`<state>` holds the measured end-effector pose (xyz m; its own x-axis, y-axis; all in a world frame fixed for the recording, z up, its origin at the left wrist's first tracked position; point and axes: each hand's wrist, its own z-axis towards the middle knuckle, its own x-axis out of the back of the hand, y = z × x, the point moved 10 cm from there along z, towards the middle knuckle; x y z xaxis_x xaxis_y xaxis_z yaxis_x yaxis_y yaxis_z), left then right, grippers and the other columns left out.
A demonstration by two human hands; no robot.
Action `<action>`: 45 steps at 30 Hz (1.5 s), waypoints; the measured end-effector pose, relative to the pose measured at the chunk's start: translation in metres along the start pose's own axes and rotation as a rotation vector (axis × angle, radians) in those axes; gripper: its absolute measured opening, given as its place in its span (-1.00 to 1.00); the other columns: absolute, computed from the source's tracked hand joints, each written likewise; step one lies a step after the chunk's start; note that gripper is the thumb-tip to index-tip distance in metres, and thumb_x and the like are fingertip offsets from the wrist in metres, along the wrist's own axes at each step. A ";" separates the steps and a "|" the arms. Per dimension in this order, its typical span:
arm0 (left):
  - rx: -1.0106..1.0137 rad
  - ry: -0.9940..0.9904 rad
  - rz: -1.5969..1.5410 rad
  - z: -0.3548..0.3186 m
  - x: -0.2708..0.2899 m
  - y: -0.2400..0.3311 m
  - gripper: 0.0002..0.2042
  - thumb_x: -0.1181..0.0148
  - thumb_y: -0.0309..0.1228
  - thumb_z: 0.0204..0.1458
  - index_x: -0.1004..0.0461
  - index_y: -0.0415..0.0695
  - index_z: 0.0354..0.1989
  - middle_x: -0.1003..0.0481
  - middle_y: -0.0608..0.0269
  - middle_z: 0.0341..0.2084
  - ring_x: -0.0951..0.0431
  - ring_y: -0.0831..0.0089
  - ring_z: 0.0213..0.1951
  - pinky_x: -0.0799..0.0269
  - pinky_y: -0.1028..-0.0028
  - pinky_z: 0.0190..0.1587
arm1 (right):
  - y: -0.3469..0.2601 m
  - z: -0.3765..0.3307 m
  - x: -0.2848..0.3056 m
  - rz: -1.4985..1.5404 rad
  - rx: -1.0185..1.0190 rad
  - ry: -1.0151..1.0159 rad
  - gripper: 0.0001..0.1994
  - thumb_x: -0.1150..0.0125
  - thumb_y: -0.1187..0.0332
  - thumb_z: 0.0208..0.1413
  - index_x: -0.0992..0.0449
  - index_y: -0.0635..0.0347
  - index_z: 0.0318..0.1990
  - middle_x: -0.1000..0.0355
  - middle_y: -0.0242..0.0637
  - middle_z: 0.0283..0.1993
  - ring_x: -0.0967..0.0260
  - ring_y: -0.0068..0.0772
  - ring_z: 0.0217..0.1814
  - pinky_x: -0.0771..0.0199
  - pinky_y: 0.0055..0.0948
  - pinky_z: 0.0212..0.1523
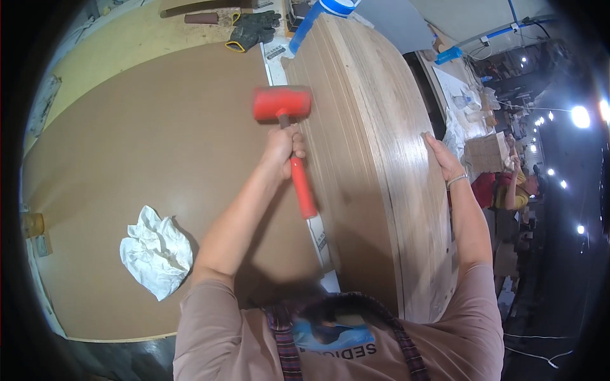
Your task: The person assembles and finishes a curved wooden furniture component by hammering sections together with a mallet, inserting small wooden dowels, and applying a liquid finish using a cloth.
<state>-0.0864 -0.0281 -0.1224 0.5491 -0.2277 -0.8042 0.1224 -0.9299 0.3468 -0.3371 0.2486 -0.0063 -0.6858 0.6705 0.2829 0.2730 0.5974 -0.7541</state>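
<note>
A red mallet (281,103) with a red grip is in my left hand (284,147), which is closed round the handle just below the head. The mallet's head is slightly blurred and hovers over the seam between a flat brown board and a wood-grain cabinet piece (406,184). On the right, my right hand (447,160) holds the outer edge of that wood-grain piece. Its thumb side shows on the edge, while the other fingers are mostly hidden.
A crumpled white cloth (156,254) lies on the brown board (146,140). Dark work gloves (253,30) and a blue bottle (318,24) are at the far end. Further right, a person (513,187) stands by a cluttered bench (454,86).
</note>
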 end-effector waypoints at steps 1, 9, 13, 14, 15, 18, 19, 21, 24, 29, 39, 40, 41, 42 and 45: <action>-0.001 -0.001 -0.001 -0.002 0.000 -0.004 -0.93 0.11 -0.49 0.18 -0.15 -0.08 -0.32 -0.19 0.43 -0.64 -0.14 0.69 -0.71 -0.11 0.64 -0.73 | -0.004 -0.001 -0.002 -0.027 0.035 0.008 -0.43 -0.11 -0.08 0.16 -0.46 0.33 0.03 -0.47 -0.27 -0.03 -0.42 -0.46 -0.05 -0.41 -0.42 -0.01; -0.075 0.014 0.082 -0.017 -0.002 -0.010 -0.94 0.10 -0.49 0.18 -0.16 -0.07 -0.30 -0.16 0.45 -0.65 -0.13 0.69 -0.71 -0.10 0.64 -0.73 | 0.001 0.003 0.004 -0.021 0.004 0.018 -0.41 -0.11 -0.10 0.16 -0.46 0.34 0.03 -0.47 -0.26 -0.03 -0.43 -0.44 -0.06 -0.41 -0.42 -0.01; -0.212 0.015 0.015 -0.050 -0.017 -0.009 -0.92 0.08 -0.48 0.17 -0.16 -0.06 -0.29 -0.17 0.46 -0.65 -0.13 0.69 -0.71 -0.10 0.64 -0.73 | -0.002 0.002 0.004 -0.073 0.032 0.041 -0.39 -0.10 -0.11 0.15 -0.44 0.34 0.05 -0.46 -0.22 0.00 -0.43 -0.40 -0.04 -0.42 -0.40 -0.02; -0.212 0.008 0.046 -0.054 -0.022 -0.014 -0.92 0.07 -0.48 0.17 -0.16 -0.06 -0.29 -0.16 0.46 -0.66 -0.12 0.69 -0.72 -0.09 0.63 -0.74 | -0.001 0.002 0.003 -0.075 0.016 0.027 -0.38 -0.09 -0.12 0.15 -0.44 0.35 0.06 -0.46 -0.21 0.01 -0.43 -0.40 -0.03 -0.42 -0.40 -0.02; -0.212 0.010 0.046 -0.058 -0.025 -0.013 -0.92 0.07 -0.48 0.17 -0.16 -0.06 -0.29 -0.16 0.46 -0.66 -0.12 0.69 -0.72 -0.09 0.63 -0.74 | -0.002 0.002 0.002 -0.075 0.015 0.026 -0.38 -0.09 -0.12 0.15 -0.44 0.35 0.06 -0.46 -0.21 0.01 -0.43 -0.40 -0.03 -0.42 -0.40 -0.02; -0.112 -0.055 0.104 -0.062 -0.036 -0.017 -0.93 0.08 -0.47 0.17 -0.17 -0.06 -0.27 -0.15 0.47 -0.66 -0.09 0.70 -0.74 -0.08 0.62 -0.74 | 0.001 0.003 0.005 -0.086 0.005 0.019 -0.36 -0.08 -0.13 0.16 -0.43 0.37 0.07 -0.45 -0.21 0.02 -0.41 -0.40 -0.01 -0.39 -0.40 0.02; -0.113 -0.059 0.102 -0.065 -0.037 -0.016 -0.93 0.08 -0.47 0.17 -0.17 -0.06 -0.27 -0.15 0.47 -0.66 -0.09 0.70 -0.74 -0.08 0.62 -0.74 | 0.001 0.005 0.012 -0.132 0.044 0.059 -0.34 -0.07 -0.14 0.16 -0.42 0.38 0.08 -0.45 -0.20 0.03 -0.41 -0.40 0.01 -0.38 -0.39 0.03; -0.177 -0.047 0.088 -0.077 -0.036 -0.013 -0.93 0.07 -0.47 0.17 -0.17 -0.05 -0.27 -0.16 0.47 -0.67 -0.10 0.70 -0.75 -0.07 0.61 -0.74 | -0.003 0.005 0.015 -0.181 0.081 0.095 -0.33 -0.06 -0.15 0.16 -0.41 0.39 0.09 -0.45 -0.19 0.04 -0.41 -0.39 0.02 -0.38 -0.39 0.05; -0.264 0.002 0.115 -0.090 -0.040 -0.013 -0.93 0.08 -0.46 0.18 -0.17 -0.05 -0.27 -0.15 0.48 -0.68 -0.10 0.70 -0.75 -0.06 0.61 -0.73 | -0.004 0.001 0.004 -0.161 0.022 0.043 -0.30 -0.04 -0.17 0.15 -0.39 0.38 0.12 -0.41 -0.18 0.10 -0.36 -0.38 0.09 -0.32 -0.39 0.11; -0.161 -0.062 0.193 -0.087 -0.051 -0.020 -0.94 0.09 -0.45 0.18 -0.17 -0.04 -0.28 -0.15 0.47 -0.68 -0.10 0.69 -0.75 -0.06 0.60 -0.73 | 0.004 0.009 0.022 -0.155 0.027 0.092 -0.30 -0.05 -0.16 0.15 -0.36 0.36 0.16 -0.39 -0.17 0.14 -0.34 -0.37 0.13 -0.31 -0.38 0.14; -0.193 -0.097 0.242 -0.103 -0.052 -0.025 -0.95 0.09 -0.44 0.19 -0.17 -0.04 -0.27 -0.14 0.47 -0.68 -0.09 0.69 -0.75 -0.08 0.60 -0.73 | -0.004 -0.003 0.004 -0.167 0.009 0.063 -0.29 -0.04 -0.16 0.16 -0.32 0.33 0.20 -0.35 -0.18 0.19 -0.30 -0.35 0.19 -0.25 -0.38 0.20; -0.183 -0.097 0.226 -0.106 -0.054 -0.027 -0.94 0.09 -0.44 0.19 -0.17 -0.04 -0.27 -0.14 0.48 -0.69 -0.08 0.69 -0.75 -0.08 0.60 -0.72 | -0.001 0.002 0.015 -0.192 0.044 0.087 -0.29 -0.03 -0.16 0.16 -0.32 0.33 0.21 -0.34 -0.19 0.20 -0.29 -0.35 0.20 -0.23 -0.38 0.21; -0.180 -0.102 0.230 -0.110 -0.056 -0.029 -0.94 0.09 -0.44 0.19 -0.17 -0.04 -0.27 -0.14 0.48 -0.69 -0.08 0.69 -0.75 -0.08 0.60 -0.72 | 0.001 0.006 0.027 -0.216 0.079 0.112 -0.29 -0.03 -0.16 0.16 -0.31 0.32 0.21 -0.33 -0.19 0.22 -0.27 -0.36 0.22 -0.21 -0.38 0.22; -0.209 -0.080 0.221 -0.116 -0.054 -0.029 -0.95 0.09 -0.44 0.19 -0.17 -0.04 -0.27 -0.14 0.48 -0.69 -0.08 0.69 -0.75 -0.08 0.60 -0.72 | -0.002 0.005 0.022 -0.215 0.077 0.106 -0.29 -0.03 -0.16 0.16 -0.31 0.32 0.21 -0.33 -0.19 0.22 -0.27 -0.36 0.22 -0.21 -0.38 0.22; -0.240 -0.064 0.271 -0.121 -0.053 -0.033 -0.95 0.10 -0.45 0.20 -0.17 -0.05 -0.26 -0.13 0.48 -0.69 -0.07 0.70 -0.75 -0.08 0.60 -0.72 | -0.006 -0.005 0.000 -0.198 0.007 0.040 -0.29 -0.01 -0.16 0.17 -0.29 0.30 0.24 -0.28 -0.22 0.27 -0.21 -0.37 0.28 -0.13 -0.39 0.27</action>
<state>-0.0199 0.0497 -0.0328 0.5366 -0.4809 -0.6935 0.1741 -0.7410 0.6485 -0.3351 0.2471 0.0011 -0.6979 0.5577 0.4493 0.1309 0.7161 -0.6856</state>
